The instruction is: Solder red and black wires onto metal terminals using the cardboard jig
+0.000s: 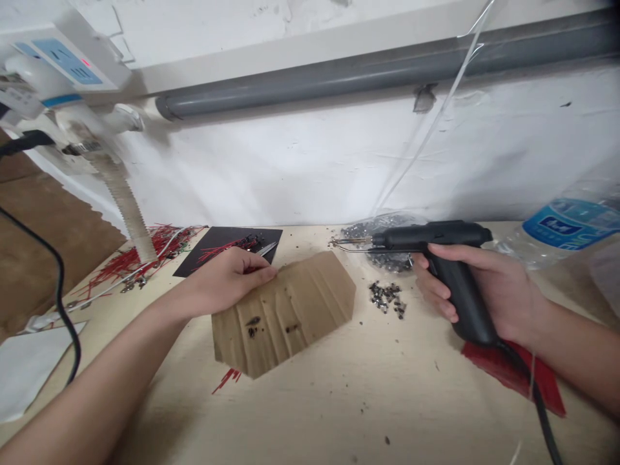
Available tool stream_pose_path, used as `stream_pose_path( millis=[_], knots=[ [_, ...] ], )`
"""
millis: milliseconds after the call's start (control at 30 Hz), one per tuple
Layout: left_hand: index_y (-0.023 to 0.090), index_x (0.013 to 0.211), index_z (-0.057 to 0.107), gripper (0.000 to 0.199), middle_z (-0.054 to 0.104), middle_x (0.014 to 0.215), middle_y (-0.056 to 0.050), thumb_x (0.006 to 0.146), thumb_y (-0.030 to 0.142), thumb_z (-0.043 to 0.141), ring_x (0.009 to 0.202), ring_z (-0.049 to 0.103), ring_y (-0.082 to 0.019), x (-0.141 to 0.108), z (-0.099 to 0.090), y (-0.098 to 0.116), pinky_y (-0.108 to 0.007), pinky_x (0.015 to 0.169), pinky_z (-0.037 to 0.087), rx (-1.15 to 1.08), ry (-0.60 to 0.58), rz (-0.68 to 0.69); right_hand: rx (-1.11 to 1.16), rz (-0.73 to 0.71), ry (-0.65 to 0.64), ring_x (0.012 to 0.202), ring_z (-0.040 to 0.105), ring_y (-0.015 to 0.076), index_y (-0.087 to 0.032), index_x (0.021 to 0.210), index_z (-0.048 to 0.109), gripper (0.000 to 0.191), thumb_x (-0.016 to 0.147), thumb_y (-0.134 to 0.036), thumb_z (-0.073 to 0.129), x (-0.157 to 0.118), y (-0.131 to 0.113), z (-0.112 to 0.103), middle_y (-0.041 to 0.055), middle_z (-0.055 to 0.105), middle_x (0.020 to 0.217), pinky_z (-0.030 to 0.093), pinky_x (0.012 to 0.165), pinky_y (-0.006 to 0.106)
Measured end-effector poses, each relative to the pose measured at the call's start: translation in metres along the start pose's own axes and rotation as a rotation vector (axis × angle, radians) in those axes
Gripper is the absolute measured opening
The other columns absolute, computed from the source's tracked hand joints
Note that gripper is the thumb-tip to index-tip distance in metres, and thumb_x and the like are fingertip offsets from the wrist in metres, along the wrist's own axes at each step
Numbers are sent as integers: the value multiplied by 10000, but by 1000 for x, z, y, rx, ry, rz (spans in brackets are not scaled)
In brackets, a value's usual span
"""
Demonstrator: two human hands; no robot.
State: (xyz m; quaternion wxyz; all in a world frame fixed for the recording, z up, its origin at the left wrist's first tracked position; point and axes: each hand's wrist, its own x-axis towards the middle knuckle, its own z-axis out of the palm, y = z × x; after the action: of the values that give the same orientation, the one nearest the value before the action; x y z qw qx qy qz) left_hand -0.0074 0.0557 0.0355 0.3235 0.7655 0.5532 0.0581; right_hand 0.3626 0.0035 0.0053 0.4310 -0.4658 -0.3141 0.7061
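Observation:
My left hand (235, 278) pinches the upper left edge of a brown cardboard piece (310, 297) that has dark burn marks on it. In my right hand (484, 278) is a black soldering gun (460, 284), its metal tip pointing left. Behind the tip lies a clear plastic bag (387, 226) of small parts. A small heap of metal parts (386, 297) sits between the cardboard and my right hand. Beyond my left hand, red wires and tweezers (267, 249) rest on a black sheet (201, 248).
A pile of red wires (130, 258) lies at the left around a ribbed hose (126, 200). A plastic bottle (566, 226) is at the right. Under the gun's cord is a red piece (518, 374). A grey pipe (310, 77) runs along the wall; a clear strand hangs at the right.

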Motion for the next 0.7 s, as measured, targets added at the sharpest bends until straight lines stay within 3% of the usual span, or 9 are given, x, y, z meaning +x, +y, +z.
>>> stream_pose_path(
  millis=[100, 200, 333, 533, 667, 700],
  knots=[
    [225, 793, 751, 404, 655, 728, 20, 985, 513, 544, 644, 555, -145, -4, 7, 6, -263, 581, 387, 28, -106, 41, 0, 8, -4, 413, 541, 165, -215, 750, 723, 254, 787, -451, 810, 1, 0, 0, 12, 584, 516, 463, 382, 255],
    [210, 706, 692, 433, 565, 640, 27, 984, 502, 534, 576, 477, -132, -6, 15, 11, -274, 541, 320, 71, -114, 42, 0, 6, -8, 405, 535, 164, -217, 739, 718, 256, 783, -451, 811, 1, 0, 0, 9, 580, 510, 458, 378, 257],
    [233, 817, 785, 408, 681, 728, 8, 984, 508, 534, 640, 573, -159, -5, 27, 17, -283, 565, 356, 60, -80, 53, -5, 8, -11, 405, 537, 164, -215, 742, 723, 258, 785, -453, 811, 1, 1, -1, 13, 581, 511, 456, 379, 260],
    [302, 973, 845, 277, 805, 923, 2, 957, 475, 629, 798, 695, -192, 1, 45, 22, -295, 661, 458, 34, 100, 105, -9, -8, -19, 415, 542, 164, -212, 748, 723, 253, 796, -446, 805, 0, 2, -1, 11, 579, 520, 458, 386, 260],
    [268, 1012, 826, 317, 808, 963, -24, 965, 511, 629, 780, 683, -189, -1, 30, 18, -297, 671, 472, 17, 330, 101, -16, -15, -18, 417, 537, 166, -217, 757, 719, 246, 809, -446, 793, 0, 1, 0, 9, 576, 518, 458, 386, 260],
    [269, 1031, 817, 335, 802, 934, -22, 961, 537, 627, 736, 666, -184, -4, 22, 16, -295, 645, 461, 57, 339, 70, -18, -14, -18, 418, 537, 166, -216, 759, 721, 247, 809, -447, 792, 1, 1, -1, 10, 577, 520, 458, 386, 260]
  ],
)
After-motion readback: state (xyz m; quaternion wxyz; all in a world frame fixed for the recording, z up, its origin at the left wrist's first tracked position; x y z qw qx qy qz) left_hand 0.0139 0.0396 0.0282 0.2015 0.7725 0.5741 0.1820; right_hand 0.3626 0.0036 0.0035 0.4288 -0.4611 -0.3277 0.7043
